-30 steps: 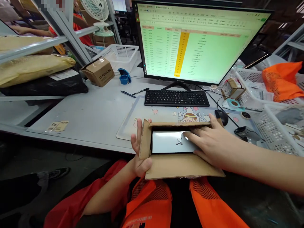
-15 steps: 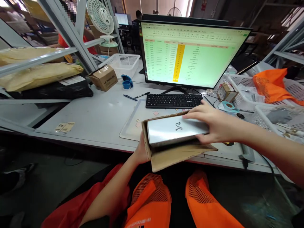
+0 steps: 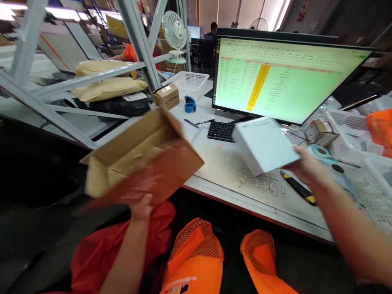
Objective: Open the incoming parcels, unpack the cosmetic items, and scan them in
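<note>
A person holds an open brown box in one hand and a white box in the other.
The left hand (image 3: 141, 207), low and left of the middle, grips the underside of the brown box (image 3: 174, 173), which is tipped with its open side up. The right hand (image 3: 306, 165), right of the middle, pinches the right end of the white box (image 3: 266, 143); its other fingers are hard to see. The white box is right of the middle, in front of the big screen (image 3: 288, 81), and hides part of the black keyboard (image 3: 221, 131). A yellow and black tool (image 3: 297, 188) lies near the right hand.
</note>
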A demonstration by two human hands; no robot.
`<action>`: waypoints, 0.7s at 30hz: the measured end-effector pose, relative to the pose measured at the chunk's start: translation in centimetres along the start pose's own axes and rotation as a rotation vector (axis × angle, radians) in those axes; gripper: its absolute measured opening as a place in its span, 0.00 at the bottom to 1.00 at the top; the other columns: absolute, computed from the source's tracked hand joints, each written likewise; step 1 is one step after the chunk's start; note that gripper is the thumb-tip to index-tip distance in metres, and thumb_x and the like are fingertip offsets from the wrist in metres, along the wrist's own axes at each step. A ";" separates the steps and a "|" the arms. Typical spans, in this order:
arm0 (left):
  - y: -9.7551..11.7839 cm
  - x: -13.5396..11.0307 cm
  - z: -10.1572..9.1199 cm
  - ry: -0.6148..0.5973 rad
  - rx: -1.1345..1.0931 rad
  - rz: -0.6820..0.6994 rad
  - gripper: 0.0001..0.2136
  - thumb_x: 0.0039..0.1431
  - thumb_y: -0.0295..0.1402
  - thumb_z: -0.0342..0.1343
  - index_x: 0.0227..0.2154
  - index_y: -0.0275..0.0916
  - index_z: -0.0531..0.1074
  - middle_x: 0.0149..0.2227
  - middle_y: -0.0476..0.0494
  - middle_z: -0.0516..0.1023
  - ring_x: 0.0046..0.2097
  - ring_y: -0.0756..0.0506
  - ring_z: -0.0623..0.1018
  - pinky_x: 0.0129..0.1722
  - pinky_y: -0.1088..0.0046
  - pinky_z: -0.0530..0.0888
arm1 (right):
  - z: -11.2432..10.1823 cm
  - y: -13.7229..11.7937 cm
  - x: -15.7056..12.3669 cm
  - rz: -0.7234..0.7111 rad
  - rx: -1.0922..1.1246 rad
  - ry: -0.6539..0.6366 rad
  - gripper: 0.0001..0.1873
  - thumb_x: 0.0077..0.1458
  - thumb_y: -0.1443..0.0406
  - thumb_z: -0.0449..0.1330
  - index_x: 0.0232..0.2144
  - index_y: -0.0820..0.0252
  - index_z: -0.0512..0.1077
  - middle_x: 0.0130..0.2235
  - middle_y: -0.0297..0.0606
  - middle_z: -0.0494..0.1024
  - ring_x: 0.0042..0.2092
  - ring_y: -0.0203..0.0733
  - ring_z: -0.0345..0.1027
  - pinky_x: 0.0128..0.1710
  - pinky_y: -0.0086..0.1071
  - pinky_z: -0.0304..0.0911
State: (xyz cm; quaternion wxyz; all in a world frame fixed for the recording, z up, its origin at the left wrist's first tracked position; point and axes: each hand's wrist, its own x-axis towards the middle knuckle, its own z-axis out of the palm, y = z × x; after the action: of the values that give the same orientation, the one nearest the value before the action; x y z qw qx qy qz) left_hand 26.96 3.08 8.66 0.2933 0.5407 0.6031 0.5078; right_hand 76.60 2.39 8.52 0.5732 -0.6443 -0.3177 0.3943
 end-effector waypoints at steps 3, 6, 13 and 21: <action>-1.2 0.2 0.0 0.179 -0.482 0.107 0.31 0.56 0.60 0.56 0.52 0.42 0.77 0.51 0.44 0.82 0.57 0.38 0.79 0.63 0.56 0.75 | 4.8 3.7 -0.9 0.329 0.158 -0.151 0.14 0.65 0.57 0.57 0.48 0.55 0.75 0.47 0.44 0.81 0.42 0.48 0.77 0.36 0.46 0.82; -1.3 0.5 0.6 0.139 -0.728 0.143 0.28 0.51 0.57 0.62 0.50 0.46 0.79 0.55 0.43 0.82 0.63 0.35 0.76 0.65 0.55 0.74 | 7.2 5.7 -1.6 0.388 0.142 -0.263 0.18 0.66 0.55 0.58 0.55 0.52 0.71 0.57 0.44 0.77 0.51 0.49 0.75 0.41 0.48 0.83; 2.3 0.6 5.1 -0.034 -0.729 0.140 0.25 0.58 0.54 0.58 0.54 0.49 0.78 0.54 0.53 0.83 0.67 0.38 0.72 0.70 0.54 0.70 | 4.4 4.8 -3.7 -0.137 -0.382 -0.375 0.31 0.63 0.41 0.59 0.52 0.58 0.79 0.60 0.52 0.78 0.64 0.64 0.68 0.66 0.60 0.63; 10.2 0.8 19.5 -0.695 -0.522 -0.237 0.32 0.22 0.56 0.75 0.33 0.43 0.81 0.33 0.45 0.86 0.67 0.23 0.70 0.66 0.43 0.73 | -3.8 -0.1 -12.8 -0.586 -0.164 -0.208 0.77 0.34 0.21 0.59 0.78 0.41 0.40 0.79 0.34 0.44 0.78 0.61 0.38 0.76 0.51 0.44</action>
State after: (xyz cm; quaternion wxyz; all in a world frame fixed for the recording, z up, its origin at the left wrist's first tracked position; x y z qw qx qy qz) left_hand 47.96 8.60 12.19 0.6611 0.5144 0.3782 0.3940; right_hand 73.73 -10.47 10.57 0.5729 -0.5258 -0.5772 0.2493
